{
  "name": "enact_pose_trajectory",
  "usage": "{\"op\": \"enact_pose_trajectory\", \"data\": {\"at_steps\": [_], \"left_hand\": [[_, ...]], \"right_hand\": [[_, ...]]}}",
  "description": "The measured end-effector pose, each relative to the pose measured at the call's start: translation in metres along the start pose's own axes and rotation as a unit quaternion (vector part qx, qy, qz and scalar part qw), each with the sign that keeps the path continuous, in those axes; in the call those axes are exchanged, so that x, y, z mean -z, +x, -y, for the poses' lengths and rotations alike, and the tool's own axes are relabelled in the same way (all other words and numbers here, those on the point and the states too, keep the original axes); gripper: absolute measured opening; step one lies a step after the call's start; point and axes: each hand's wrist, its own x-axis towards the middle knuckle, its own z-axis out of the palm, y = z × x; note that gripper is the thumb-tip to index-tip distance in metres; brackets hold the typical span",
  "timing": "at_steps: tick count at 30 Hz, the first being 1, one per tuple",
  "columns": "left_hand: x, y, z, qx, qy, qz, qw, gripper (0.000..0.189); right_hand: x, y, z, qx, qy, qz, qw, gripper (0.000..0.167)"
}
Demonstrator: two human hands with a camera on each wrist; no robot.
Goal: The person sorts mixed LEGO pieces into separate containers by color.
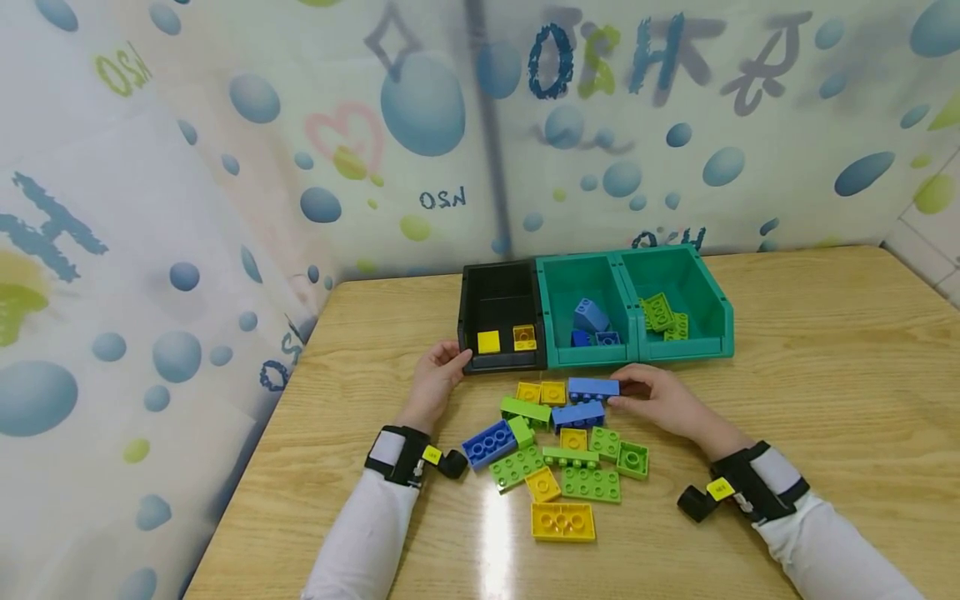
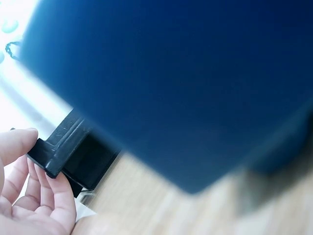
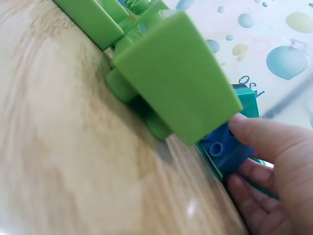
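Observation:
My left hand (image 1: 435, 383) grips the front left corner of the black bin (image 1: 504, 362). In the left wrist view its thumb lies over the bin's edge (image 2: 58, 149), with the fingers curled below. My right hand (image 1: 666, 403) pinches the right end of a long blue toy brick (image 1: 593, 387), close in front of the middle bin. Thumb and fingers appear on either side of that blue brick (image 3: 230, 147) in the right wrist view, where a near green brick (image 3: 178, 81) hides part of it. Another blue brick (image 1: 577, 415) lies just below it.
Several green, yellow and blue bricks lie loose between my arms, among them a yellow one (image 1: 562, 522) nearest me. Yellow bricks (image 1: 488, 342) sit in the black bin. The middle teal bin (image 1: 585, 357) holds blue bricks, the right teal bin (image 1: 686, 348) green ones.

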Motion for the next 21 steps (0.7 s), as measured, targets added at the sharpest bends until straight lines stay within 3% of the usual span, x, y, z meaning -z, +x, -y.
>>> {"op": "enact_pose_trajectory", "data": {"at_steps": [21], "left_hand": [[0.0005, 0.0025, 0.0025, 0.012, -0.006, -0.002, 0.9999, 0.009]], "right_hand": [[0.0034, -0.0025, 0.0046, -0.032, 0.069, -0.047, 0.996, 0.026]]}}
